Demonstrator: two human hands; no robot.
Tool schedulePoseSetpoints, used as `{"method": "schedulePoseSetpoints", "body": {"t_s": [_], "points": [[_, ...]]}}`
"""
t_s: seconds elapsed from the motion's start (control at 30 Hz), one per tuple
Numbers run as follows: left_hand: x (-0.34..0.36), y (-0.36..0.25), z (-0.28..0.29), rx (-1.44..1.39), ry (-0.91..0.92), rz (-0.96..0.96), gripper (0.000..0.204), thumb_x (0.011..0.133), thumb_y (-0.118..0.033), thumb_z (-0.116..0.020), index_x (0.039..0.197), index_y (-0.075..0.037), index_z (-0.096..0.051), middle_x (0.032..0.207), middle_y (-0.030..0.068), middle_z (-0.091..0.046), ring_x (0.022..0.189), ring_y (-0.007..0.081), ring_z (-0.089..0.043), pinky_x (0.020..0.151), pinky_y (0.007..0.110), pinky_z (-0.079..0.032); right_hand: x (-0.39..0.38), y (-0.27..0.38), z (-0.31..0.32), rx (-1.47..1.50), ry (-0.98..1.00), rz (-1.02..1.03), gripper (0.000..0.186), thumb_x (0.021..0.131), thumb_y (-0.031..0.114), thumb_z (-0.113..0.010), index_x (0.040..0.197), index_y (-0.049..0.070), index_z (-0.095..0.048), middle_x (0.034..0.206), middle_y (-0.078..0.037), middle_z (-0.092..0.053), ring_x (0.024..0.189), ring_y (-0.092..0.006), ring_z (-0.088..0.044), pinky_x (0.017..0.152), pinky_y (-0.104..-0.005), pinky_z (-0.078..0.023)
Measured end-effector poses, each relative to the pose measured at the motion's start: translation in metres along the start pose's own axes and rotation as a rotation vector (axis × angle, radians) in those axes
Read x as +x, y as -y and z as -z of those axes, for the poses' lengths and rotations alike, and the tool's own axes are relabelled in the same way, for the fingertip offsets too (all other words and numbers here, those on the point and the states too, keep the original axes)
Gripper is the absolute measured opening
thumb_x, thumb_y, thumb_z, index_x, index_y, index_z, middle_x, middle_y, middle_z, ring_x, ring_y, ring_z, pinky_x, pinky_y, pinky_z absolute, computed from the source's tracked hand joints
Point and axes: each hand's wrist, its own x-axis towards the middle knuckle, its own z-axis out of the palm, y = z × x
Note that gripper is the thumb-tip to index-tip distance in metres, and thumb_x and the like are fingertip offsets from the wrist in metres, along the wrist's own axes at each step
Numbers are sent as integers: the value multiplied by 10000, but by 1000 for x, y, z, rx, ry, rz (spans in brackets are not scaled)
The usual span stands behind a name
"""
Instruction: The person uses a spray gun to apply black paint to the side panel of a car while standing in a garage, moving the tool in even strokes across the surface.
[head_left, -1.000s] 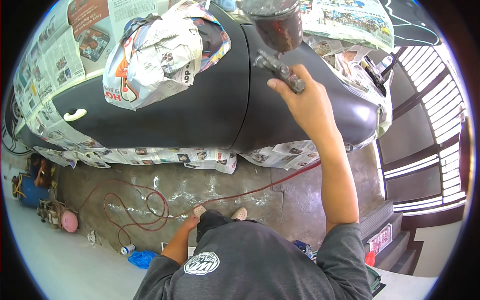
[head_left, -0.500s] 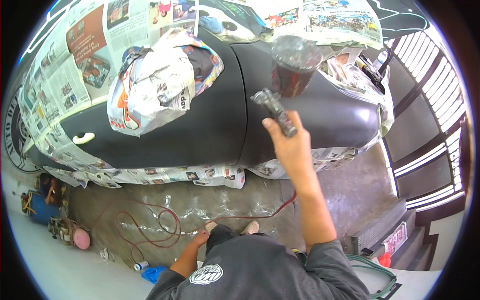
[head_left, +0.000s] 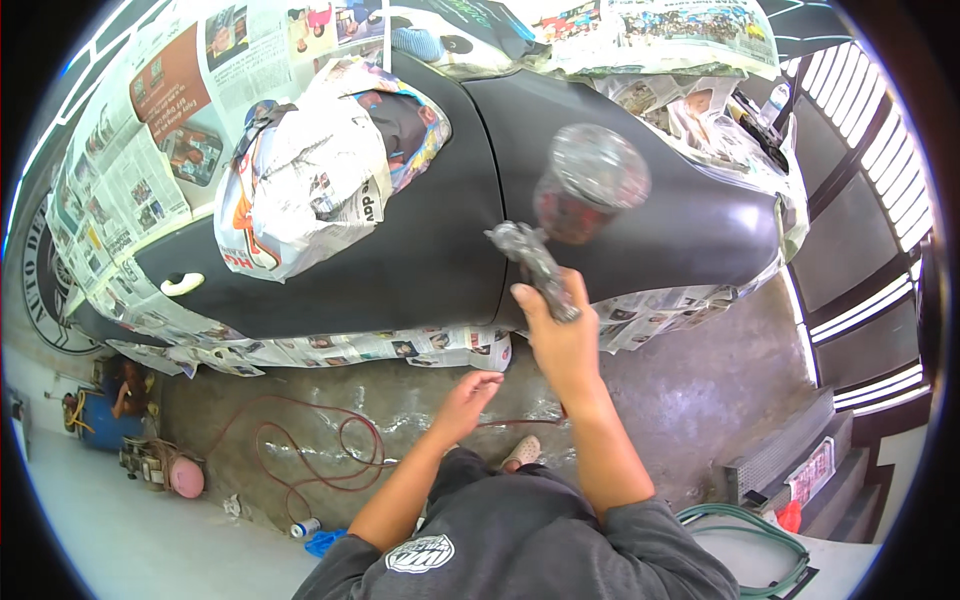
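A spray gun [head_left: 533, 262] is gripped in my right hand [head_left: 568, 345], its clear cup [head_left: 592, 185] wrapped in plastic and blurred by motion. It is held in front of the matte dark front fender [head_left: 690, 215] of a car, just right of the seam with the door [head_left: 420, 270]. My left hand [head_left: 466, 405] is raised over the floor in front of me, fingers stretched out and holding nothing. Part of a red hose [head_left: 510, 422] shows beneath my right forearm.
Newspaper [head_left: 150, 110] masks the car's windows, lower edge and wheel; crumpled paper wraps the mirror [head_left: 310, 180]. Hose loops [head_left: 320, 440] lie on the wet floor, with a can [head_left: 305, 527] nearby. A compressor [head_left: 180, 474] and a crouching person [head_left: 130, 390] are at left. Grey steps [head_left: 790, 450] stand right.
My right hand has drawn the spray gun down and slightly left, nearer to me. My left hand has risen from beside my leg, reaching forward and right.
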Motion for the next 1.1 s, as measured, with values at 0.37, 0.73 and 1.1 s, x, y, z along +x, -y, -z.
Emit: {"method": "schedulePoseSetpoints", "body": {"t_s": [0.37,0.73,1.1], "points": [[-67,64,-32,224,355,311,405,1079,-294,-550,1369,-19,-614,1259,126,-680,1176,227,-646,1012,339,-491,-105,-158,71,138,191,-389,572,893,0,-732,1432,-64,-552,1361,-190,-658,1112,-211,-669,928,-320,-536],[-28,98,-67,93,151,412,393,1108,-275,-502,1389,-19,-600,1291,158,-665,1225,274,-636,1062,365,-469,-175,-302,115,-32,159,-577,625,861,-42,-709,1452,-73,-507,1368,-206,-641,1168,-238,-643,950,-335,-528],[40,70,-64,385,-127,-88,692,1054,-299,-557,1598,21,-273,1661,303,-215,1541,468,-209,1246,531,-193,-177,-315,128,-28,195,-631,638,871,-42,-726,1466,-69,-499,1383,-212,-634,1246,-262,-621,1004,-355,-514]]}}
